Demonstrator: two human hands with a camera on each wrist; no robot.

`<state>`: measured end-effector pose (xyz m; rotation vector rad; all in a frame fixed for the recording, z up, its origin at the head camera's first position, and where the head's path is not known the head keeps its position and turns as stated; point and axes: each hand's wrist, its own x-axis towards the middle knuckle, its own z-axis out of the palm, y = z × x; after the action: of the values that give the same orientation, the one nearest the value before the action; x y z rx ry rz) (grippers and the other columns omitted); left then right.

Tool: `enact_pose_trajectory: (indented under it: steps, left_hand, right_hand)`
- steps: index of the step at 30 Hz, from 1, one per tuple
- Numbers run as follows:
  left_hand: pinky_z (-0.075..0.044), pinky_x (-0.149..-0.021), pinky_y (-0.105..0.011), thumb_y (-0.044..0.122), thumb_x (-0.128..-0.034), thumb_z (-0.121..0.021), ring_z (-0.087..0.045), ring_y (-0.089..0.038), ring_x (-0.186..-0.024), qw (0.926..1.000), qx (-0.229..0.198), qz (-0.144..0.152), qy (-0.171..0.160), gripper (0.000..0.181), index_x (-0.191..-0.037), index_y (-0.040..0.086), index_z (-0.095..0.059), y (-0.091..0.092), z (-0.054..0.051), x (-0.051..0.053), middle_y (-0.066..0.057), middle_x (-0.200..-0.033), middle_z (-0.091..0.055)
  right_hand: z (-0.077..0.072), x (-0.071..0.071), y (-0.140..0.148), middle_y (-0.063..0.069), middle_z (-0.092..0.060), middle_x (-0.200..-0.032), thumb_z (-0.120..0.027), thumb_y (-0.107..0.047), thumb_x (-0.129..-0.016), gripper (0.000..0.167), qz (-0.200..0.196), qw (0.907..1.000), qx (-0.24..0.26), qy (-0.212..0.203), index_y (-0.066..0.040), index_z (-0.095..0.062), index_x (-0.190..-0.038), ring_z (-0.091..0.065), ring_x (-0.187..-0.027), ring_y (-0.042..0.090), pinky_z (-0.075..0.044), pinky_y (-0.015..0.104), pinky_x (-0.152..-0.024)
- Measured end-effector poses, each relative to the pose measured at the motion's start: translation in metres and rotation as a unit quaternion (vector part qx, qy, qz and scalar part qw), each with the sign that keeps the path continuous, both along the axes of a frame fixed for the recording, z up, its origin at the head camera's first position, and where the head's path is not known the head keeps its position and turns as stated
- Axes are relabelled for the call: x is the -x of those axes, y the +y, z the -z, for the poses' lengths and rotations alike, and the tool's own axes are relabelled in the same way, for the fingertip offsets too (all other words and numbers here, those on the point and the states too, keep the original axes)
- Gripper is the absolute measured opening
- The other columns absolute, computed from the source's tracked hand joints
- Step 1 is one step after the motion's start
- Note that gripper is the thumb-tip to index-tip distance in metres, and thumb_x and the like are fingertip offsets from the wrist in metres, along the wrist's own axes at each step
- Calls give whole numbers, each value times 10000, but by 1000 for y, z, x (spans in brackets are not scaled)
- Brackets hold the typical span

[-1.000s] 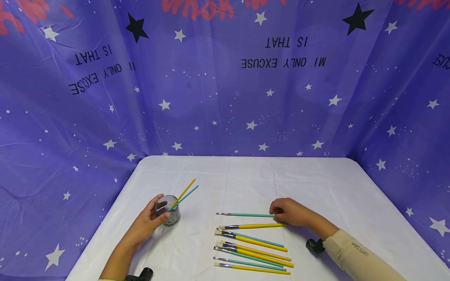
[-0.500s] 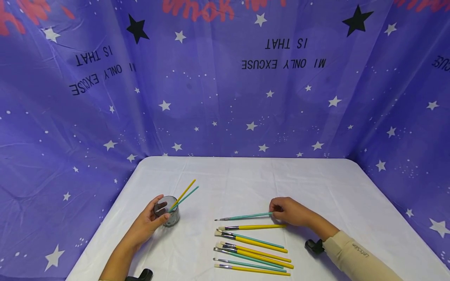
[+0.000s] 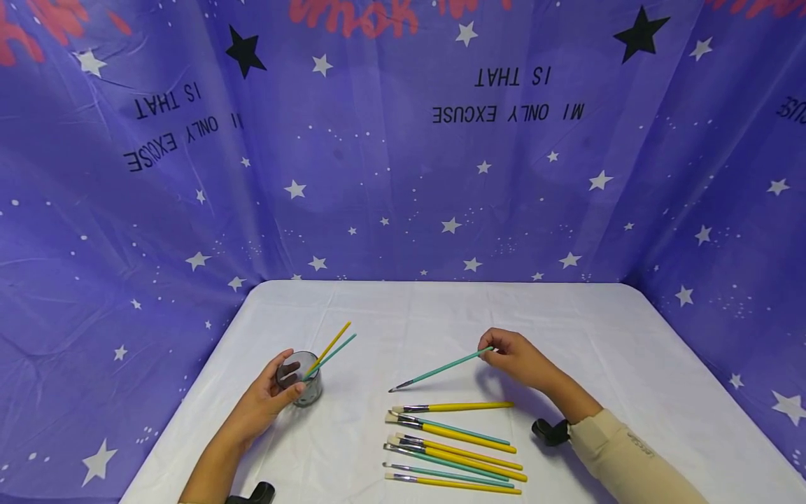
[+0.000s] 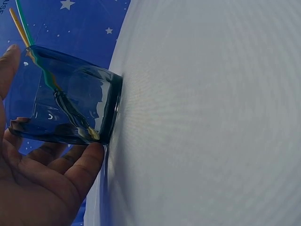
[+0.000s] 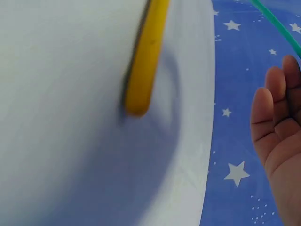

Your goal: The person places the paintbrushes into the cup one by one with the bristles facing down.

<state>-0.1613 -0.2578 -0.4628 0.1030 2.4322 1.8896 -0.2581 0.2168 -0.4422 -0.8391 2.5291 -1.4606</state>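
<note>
On the left of the table my left hand [image 3: 267,394] grips a clear dark-tinted glass [image 3: 308,393], thumb on the near side and fingers round the far side. Inside the glass lean a yellow paintbrush [image 3: 336,337] and a green paintbrush [image 3: 342,343], bristles down; the left wrist view shows their tips at the bottom of the glass [image 4: 70,108]. My right hand [image 3: 518,358] pinches another green paintbrush [image 3: 443,367] by its handle end. That brush slants down leftward, its bristle tip low over the cloth; whether it touches is unclear.
Several yellow and green paintbrushes lie in a loose row, bristles left, near the front middle; the uppermost is a yellow paintbrush [image 3: 466,406]. White cloth covers the table [image 3: 567,322]. A purple star-printed curtain [image 3: 403,175] stands behind and at both sides.
My right hand has lifted the green paintbrush's handle end off the table, moving up and away, so the brush now tilts. My left hand and the glass have stayed put.
</note>
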Motion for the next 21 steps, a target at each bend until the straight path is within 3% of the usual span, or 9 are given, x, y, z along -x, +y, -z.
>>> enact_pose_trajectory:
  steps: [4,11,18,21]
  left_hand:
    - [-418,-950,-192,145,-972,-658,-332,-439,-1399,10000,-26,1,-12,784,-1576,60,-165,0,1,0,-286,-1526,-328]
    - [-424,-943,-189,141,-968,-663,-337,-444,-1394,10000,-54,-21,17,780,-1574,64,-178,0,2,1,-291,-1522,-332]
    - [-425,-931,-175,133,-967,-664,-352,-447,-1384,10000,-32,-48,66,770,-1572,71,-191,-1,5,2,-285,-1517,-343]
    - [-423,-920,-159,130,-965,-666,-358,-448,-1380,9999,-23,-62,80,770,-1570,67,-195,-1,6,2,-285,-1513,-349]
  right_hand:
    - [-1,3,-4,55,-633,-910,-642,-48,-949,56,70,9991,420,26,-97,-652,-974,-517,-711,133,-453,264,-620]
    - [-11,5,-13,122,-637,-949,-626,-2,-949,70,223,9937,1098,-66,-7,-633,-1019,-615,-845,214,-536,305,-751]
    - [-26,5,-27,239,-637,-982,-608,27,-948,81,317,9879,1513,75,33,-613,-1028,-633,-839,148,-544,285,-769]
    - [-32,4,-34,210,-646,-961,-600,21,-956,73,326,9842,1738,102,58,-600,-1019,-657,-865,220,-554,313,-783]
